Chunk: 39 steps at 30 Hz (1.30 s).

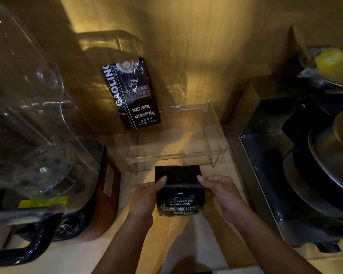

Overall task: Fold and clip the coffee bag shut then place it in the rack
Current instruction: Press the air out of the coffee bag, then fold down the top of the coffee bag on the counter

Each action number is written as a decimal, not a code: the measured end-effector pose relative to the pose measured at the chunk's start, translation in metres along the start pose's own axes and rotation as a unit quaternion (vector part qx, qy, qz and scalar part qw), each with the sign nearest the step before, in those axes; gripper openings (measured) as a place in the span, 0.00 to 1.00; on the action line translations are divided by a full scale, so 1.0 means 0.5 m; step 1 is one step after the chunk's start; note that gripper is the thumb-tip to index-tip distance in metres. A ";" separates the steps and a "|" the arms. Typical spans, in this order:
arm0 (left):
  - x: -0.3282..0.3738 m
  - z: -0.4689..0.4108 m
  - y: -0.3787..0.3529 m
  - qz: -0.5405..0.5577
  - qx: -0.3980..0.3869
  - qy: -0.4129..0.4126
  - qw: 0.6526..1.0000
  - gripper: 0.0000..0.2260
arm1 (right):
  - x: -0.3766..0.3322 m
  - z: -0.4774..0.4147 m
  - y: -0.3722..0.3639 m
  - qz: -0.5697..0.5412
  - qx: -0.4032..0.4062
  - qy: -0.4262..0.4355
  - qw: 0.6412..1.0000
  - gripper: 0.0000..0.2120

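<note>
While warm light pools on the pale wooden counter [196, 240], the biggest thing in view is the clear blender jug [26, 107] looming at the left, its black handle [18, 252] curling along the bottom edge. Over on the right sits a dark steel appliance [297, 175] with a round metal lid [337, 155] on top, and above that something yellow in crinkled plastic [333, 60], too dim to identify. Dead centre, against the back wall, there's the transparent acrylic rack [178, 156], and a tall black GAOLING coffee bag [133, 93] stands in its left end, leaning on the wall. Just in front of the rack's near edge, down on the counter, here's our task item: the small black Blue Mountain coffee bag [178, 194], upright, label facing us, its top section creased and tipped away toward the rack. Both hands are on it! The left hand [144, 196] grips the bag's left edge, thumb pressed on the front near the crease. The right hand [222, 191] mirrors it on the right edge, thumb laid across the upper corner, fingers wrapped behind. No clip on the bag's top that I can see.
</note>
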<state>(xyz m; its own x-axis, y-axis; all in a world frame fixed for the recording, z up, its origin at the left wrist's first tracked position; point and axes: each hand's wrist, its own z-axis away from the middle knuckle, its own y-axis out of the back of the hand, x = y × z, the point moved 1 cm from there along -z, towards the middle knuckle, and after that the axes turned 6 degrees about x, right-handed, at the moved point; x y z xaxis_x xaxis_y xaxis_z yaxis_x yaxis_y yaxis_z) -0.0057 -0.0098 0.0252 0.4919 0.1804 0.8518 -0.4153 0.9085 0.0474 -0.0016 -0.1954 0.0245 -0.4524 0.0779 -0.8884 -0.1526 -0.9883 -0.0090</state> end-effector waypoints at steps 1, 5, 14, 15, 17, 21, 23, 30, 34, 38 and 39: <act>0.000 0.002 0.000 0.002 0.001 0.002 1.000 0.11 | -0.006 0.003 -0.002 0.004 0.000 0.004 1.000 0.09; -0.001 0.012 -0.002 0.014 0.021 0.033 0.999 0.09 | -0.012 0.011 0.001 -0.026 -0.014 0.047 0.998 0.16; -0.008 0.017 -0.008 0.009 0.054 0.059 0.997 0.10 | 0.005 0.019 -0.006 0.101 -0.070 0.196 0.973 0.18; -0.008 0.017 -0.009 -0.003 0.054 0.056 0.997 0.10 | 0.007 0.017 -0.005 0.104 -0.068 0.200 0.972 0.18; -0.009 0.018 -0.009 -0.023 0.059 0.030 0.998 0.12 | 0.007 0.013 -0.005 0.119 -0.062 0.214 0.968 0.18; 0.004 0.032 0.005 -0.212 0.122 -0.240 0.940 0.15 | 0.005 0.006 -0.007 0.137 -0.050 0.227 0.963 0.14; 0.013 0.041 0.006 -0.318 0.053 -0.420 0.848 0.10 | 0.004 0.005 -0.010 0.137 -0.047 0.233 0.962 0.13; -0.005 0.034 0.000 -0.458 -0.077 -0.532 0.708 0.10 | 0.002 0.005 -0.010 0.160 -0.040 0.253 0.953 0.07; 0.003 0.029 -0.004 -0.441 -0.092 -0.543 0.708 0.10 | 0.006 0.005 -0.013 0.268 0.021 0.306 0.913 0.03; 0.011 0.032 -0.015 -0.453 -0.096 -0.542 0.701 0.12 | -0.005 0.012 -0.016 0.325 0.055 0.396 0.857 0.10; 0.012 0.032 -0.016 -0.454 -0.096 -0.541 0.702 0.12 | -0.007 0.012 -0.018 0.350 0.057 0.429 0.831 0.08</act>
<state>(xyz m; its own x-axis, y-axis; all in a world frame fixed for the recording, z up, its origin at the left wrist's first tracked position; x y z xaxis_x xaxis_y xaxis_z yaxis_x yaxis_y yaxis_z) -0.0116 -0.0219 0.0383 -0.4252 -0.8022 0.4191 -0.1441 0.5172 0.8437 -0.0040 -0.1859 0.0302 0.3203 -0.6809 -0.6586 -0.2210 -0.7298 0.6470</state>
